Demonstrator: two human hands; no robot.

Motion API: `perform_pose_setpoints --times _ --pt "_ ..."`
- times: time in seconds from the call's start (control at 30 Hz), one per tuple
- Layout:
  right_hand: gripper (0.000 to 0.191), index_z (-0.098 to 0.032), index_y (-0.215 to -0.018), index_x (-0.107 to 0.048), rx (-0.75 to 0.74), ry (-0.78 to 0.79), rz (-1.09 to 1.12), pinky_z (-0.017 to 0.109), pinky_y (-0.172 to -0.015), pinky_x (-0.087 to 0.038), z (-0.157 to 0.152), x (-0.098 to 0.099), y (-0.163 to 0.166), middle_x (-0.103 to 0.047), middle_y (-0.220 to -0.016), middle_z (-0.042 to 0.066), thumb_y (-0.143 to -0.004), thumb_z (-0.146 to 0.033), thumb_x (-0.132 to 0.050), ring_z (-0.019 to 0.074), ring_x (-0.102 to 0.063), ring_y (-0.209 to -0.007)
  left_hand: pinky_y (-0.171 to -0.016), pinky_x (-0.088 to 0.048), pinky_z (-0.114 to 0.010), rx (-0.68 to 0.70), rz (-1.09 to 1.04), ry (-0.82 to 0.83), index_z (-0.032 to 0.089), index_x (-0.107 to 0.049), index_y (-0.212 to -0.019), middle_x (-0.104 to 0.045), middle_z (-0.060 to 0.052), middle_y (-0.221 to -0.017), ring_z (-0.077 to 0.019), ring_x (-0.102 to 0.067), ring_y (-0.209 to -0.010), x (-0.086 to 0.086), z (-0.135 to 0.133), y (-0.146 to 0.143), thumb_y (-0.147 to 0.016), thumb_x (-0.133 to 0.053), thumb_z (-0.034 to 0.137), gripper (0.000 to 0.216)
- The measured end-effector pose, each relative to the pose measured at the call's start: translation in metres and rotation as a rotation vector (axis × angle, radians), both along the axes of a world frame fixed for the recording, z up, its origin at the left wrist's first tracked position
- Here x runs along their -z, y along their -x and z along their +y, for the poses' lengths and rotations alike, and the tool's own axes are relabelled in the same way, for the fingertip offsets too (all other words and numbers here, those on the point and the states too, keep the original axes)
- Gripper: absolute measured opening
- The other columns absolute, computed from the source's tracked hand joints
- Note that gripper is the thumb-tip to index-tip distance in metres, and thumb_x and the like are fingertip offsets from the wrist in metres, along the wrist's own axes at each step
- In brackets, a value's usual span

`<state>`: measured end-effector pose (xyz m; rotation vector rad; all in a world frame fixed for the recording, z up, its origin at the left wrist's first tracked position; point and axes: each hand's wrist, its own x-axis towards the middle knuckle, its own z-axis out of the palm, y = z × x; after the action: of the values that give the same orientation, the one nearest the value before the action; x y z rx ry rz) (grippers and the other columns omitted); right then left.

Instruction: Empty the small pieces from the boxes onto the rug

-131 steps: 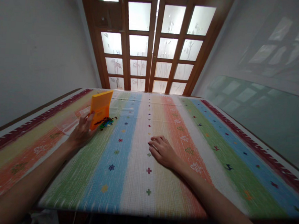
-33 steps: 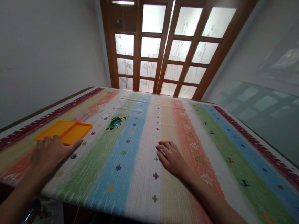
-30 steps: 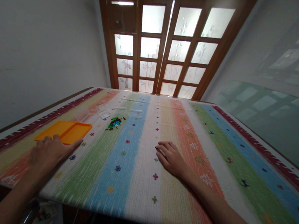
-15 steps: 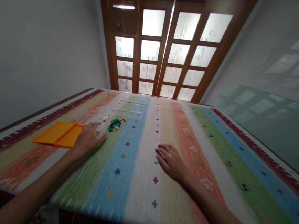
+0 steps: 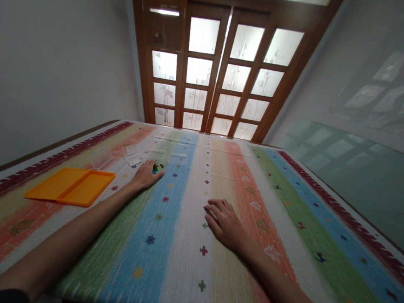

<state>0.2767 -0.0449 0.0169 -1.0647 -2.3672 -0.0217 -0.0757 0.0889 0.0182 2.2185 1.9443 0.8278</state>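
Observation:
My left hand (image 5: 145, 174) reaches forward and lies palm down over a small heap of coloured beads (image 5: 157, 168), most of which it hides. Its fingers are spread and nothing is gripped. An open orange plastic case (image 5: 69, 185) lies flat to the left, apart from that hand. My right hand (image 5: 223, 222) rests flat on the striped tablecloth (image 5: 181, 243) near the middle, fingers slightly apart, holding nothing.
Several clear plastic boards (image 5: 152, 155) lie just beyond the beads. Wooden doors with frosted glass panes (image 5: 215, 78) stand behind the table's far edge. A white wall runs along the left and a glass-topped surface (image 5: 361, 173) along the right.
My left hand left the orange case and slid forward and right onto the bead heap. Earlier it held the case upright by the beads, then laid it flat. The right hand stayed put.

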Motion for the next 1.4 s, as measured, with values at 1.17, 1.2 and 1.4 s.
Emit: perform_pose_setpoints --times 1.17,1.2,1.4 --pt "0.018 -0.018 -0.109 -0.065 -0.003 -0.003 0.011 0.045 -0.093 -0.047 -0.001 -0.002 0.003 -0.068 -0.113 0.012 -0.099 -0.022 -0.051 0.0279 -0.057 -0.106 -0.112 -0.041 -0.049 0.233 -0.122 0.021 0.014 -0.07 -0.113 -0.066 -0.018 -0.13 -0.0334 -0.06 -0.124 -0.013 0.009 0.015 -0.077 -0.059 0.059 0.059" --pt "0.018 -0.018 -0.109 -0.065 -0.003 -0.004 0.007 0.045 -0.093 -0.047 -0.001 -0.002 0.003 -0.068 -0.113 0.012 -0.099 -0.021 -0.051 0.0277 -0.057 -0.107 -0.112 -0.042 -0.049 0.234 -0.124 0.02 0.015 -0.071 -0.108 -0.068 -0.017 -0.127 -0.0332 -0.061 -0.122 -0.013 0.01 0.014 -0.077 -0.058 0.059 0.056" --pt "0.019 -0.017 -0.11 -0.066 -0.004 0.007 -0.004 0.044 -0.093 -0.047 0.0 -0.001 0.002 -0.067 -0.113 0.013 -0.099 -0.021 -0.05 0.0272 -0.057 -0.108 -0.102 -0.049 -0.046 0.213 -0.191 0.013 0.019 -0.071 -0.089 -0.075 -0.013 -0.108 -0.03 -0.068 -0.105 -0.014 0.012 0.014 -0.077 -0.057 0.053 0.038"
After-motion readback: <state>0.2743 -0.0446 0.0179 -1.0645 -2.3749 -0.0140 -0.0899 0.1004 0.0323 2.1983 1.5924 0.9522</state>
